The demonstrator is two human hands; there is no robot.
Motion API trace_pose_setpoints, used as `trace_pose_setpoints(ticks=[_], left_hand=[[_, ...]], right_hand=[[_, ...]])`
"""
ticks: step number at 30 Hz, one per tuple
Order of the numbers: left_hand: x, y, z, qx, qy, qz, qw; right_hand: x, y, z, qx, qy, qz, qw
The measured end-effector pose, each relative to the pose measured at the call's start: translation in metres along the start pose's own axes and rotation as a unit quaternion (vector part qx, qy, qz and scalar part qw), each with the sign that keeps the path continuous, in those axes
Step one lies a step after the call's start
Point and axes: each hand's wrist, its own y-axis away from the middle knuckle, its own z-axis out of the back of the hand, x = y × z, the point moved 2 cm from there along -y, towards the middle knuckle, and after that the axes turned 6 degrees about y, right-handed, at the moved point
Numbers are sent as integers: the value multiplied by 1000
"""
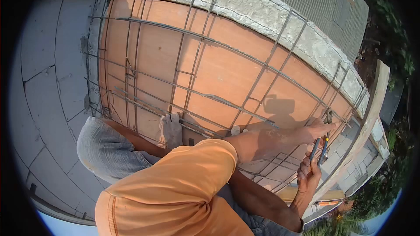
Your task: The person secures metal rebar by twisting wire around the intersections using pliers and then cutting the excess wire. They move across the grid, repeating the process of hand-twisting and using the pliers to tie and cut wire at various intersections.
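Note:
Long pincers with dark handles (pixel 323 150) are gripped in my right hand (pixel 308 174), at the lower right. Their head reaches up to a crossing of steel bars. My left hand (pixel 323 127) is at the same crossing, at the end of my outstretched arm. Its fingers are bunched beside the pincers' head, and what they hold is too small to tell. The rebar grid (pixel 267 66) runs over an orange-brown panel (pixel 218 74), casting shadows on it.
My bare foot (pixel 171 130) rests on the panel among the bars. Rough concrete (pixel 262 11) edges the far side, and grey blockwork (pixel 41 78) lies left. A wooden plank (pixel 372 100) slants along the right. Beyond are a corrugated roof (pixel 319 4) and foliage (pixel 393 30).

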Motion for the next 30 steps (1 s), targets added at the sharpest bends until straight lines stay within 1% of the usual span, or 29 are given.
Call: trace_pose_setpoints(ticks=[1, 2, 3, 4, 5, 6, 7, 8, 9, 10, 11, 12, 13, 14, 15, 16, 17, 18, 20, 21, 22, 23, 25, 26, 27, 29, 30], left_hand=[[3, 0, 1, 67, 126, 19, 990], [4, -2, 0, 70, 132, 13, 989], [3, 3, -5, 105, 226, 58, 967], [-2, 13, -14, 97, 198, 59, 974], [8, 7, -18, 75, 196, 68, 975], [17, -2, -19, 46, 190, 69, 978], [17, 3, -26, 56, 186, 76, 978], [18, 12, -33, 103, 119, 34, 987], [13, 26, -36, 142, 51, -7, 989], [-2, 52, -40, 186, 84, 27, 979], [-16, 66, -37, 196, 92, 13, 976], [-35, 69, -33, 210, 94, 0, 973], [-62, 72, -24, 233, 64, -54, 969], [-96, 84, -14, 230, 31, -85, 969], [-126, 91, -3, 219, -32, -146, 964], [-157, 103, 5, 219, -92, -215, 947], [-186, 112, 20, 207, -120, -237, 942], [-210, 124, 36, 187, -136, -241, 943], [-258, 151, 70, 132, -155, -241, 949], [-275, 166, 83, 107, -161, -239, 952], [-286, 185, 96, 81, -160, -235, 955], [-292, 212, 101, 34, -181, -244, 952], [-306, 261, 135, -15, -186, -234, 954], [-306, 289, 147, -87, -210, -253, 940], [-308, 325, 159, 26, -148, -196, 969], [-310, 380, 228, 55, -278, -284, 916], [-300, 405, 222, 39, -279, -284, 917]], right_hand=[[-5, 0, 10, 29, -126, 9, 992], [-15, -2, 16, 50, -167, 12, 985], [-24, -2, 24, 66, -193, 14, 979], [-28, -1, 23, 82, -178, 21, 980], [-33, 3, 20, 102, -166, 16, 981], [-34, 7, 12, 92, -164, 31, 982], [-35, 13, 3, 59, -86, 32, 994], [-35, 18, -1, 27, -10, 24, 999], [-35, 19, 0, 23, -17, 19, 999], [-35, 20, 4, -7, -18, 49, 999], [-41, 23, 11, -42, -24, 69, 996], [-46, 19, 24, -68, 21, 79, 994], [-52, 14, 37, -135, 162, 74, 975], [-55, 12, 30, -159, 288, 72, 941], [-54, 4, 19, -177, 412, 77, 890], [-61, -5, 16, -180, 408, 73, 892], [-67, -11, 14, -226, 520, 131, 813], [-75, -14, 11, -267, 622, 183, 713], [-95, -28, 0, -274, 690, 218, 633], [-99, -36, 3, -269, 693, 213, 634], [-102, -46, 1, -271, 732, 251, 573], [-109, -53, -5, -263, 765, 288, 512], [-108, -61, 11, -267, 732, 278, 562], [-103, -62, 19, -242, 607, 262, 710], [-95, -62, 19, -213, 460, 229, 831], [-78, -46, 11, -186, 407, 228, 865], [-75, -42, 1, -171, 407, 223, 869]])
